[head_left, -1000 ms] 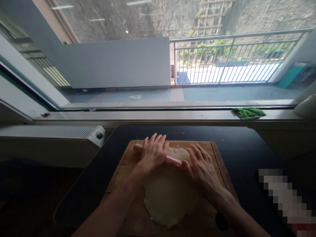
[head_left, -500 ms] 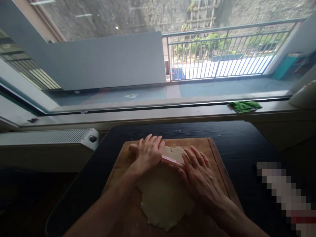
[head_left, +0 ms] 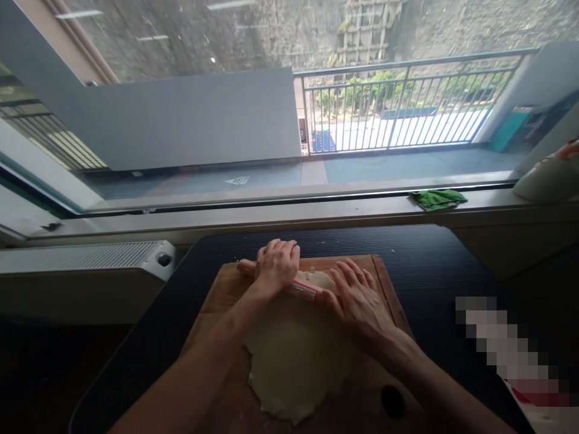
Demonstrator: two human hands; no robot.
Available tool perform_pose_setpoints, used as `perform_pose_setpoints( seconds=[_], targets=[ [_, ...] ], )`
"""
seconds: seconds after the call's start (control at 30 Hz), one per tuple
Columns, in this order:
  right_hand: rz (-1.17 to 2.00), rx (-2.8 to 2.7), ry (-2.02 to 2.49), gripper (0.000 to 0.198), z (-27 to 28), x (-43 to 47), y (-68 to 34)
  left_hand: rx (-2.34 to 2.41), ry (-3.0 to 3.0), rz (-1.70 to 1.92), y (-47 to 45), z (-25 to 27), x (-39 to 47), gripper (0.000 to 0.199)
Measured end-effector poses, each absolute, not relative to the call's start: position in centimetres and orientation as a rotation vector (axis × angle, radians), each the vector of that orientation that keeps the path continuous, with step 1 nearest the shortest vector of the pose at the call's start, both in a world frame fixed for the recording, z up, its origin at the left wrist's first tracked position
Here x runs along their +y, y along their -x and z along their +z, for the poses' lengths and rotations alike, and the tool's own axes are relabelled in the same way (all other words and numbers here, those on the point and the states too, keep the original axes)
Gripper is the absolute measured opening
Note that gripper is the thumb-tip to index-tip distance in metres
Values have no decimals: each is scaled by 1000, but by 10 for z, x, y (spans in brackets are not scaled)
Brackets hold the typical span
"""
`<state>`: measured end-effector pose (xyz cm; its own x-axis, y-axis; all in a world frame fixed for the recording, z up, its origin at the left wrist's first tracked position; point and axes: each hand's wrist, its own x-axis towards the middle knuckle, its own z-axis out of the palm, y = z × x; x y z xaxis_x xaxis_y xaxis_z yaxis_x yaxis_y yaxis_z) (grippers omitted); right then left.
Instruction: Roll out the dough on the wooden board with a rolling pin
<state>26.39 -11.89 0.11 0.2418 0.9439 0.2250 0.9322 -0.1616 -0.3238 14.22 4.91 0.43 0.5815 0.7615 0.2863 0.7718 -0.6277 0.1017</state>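
Atop the dough (head_left: 296, 355), my left hand (head_left: 277, 265) is clasping the rolling pin (head_left: 304, 290) — my right hand (head_left: 360, 300) is resting on it, fingers extended.

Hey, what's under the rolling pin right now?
The pin has dough under its middle and board under its left end. What's beneath the left hand and right hand is covered.

Pale, ragged-edged dough (head_left: 294, 361) is spread flat on a wooden board (head_left: 216, 307); a rolling pin (head_left: 304, 290) is laid slantwise across its far part.
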Motion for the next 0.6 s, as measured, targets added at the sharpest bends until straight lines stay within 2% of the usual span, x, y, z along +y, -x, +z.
perform_pose_setpoints(
  seconds=[0.17, 0.37, 0.47, 0.6],
  targets=[
    [-4, -1767, 2010, 42, -1, -123, -257, -1386, 2785, -345, -117, -2, 39, 41],
    [-121, -1578, 2193, 38, -3, -86, -291, -1538, 2751, -256, -177, 13, 74, 49],
    [-95, -1572, 2221, 37, 1, -90, -289, -1517, 2763, -276, -181, 18, 71, 45],
    [23, -1752, 2076, 34, 4, -123, -260, -1460, 2767, -320, -132, 9, 35, 40]
  ],
)
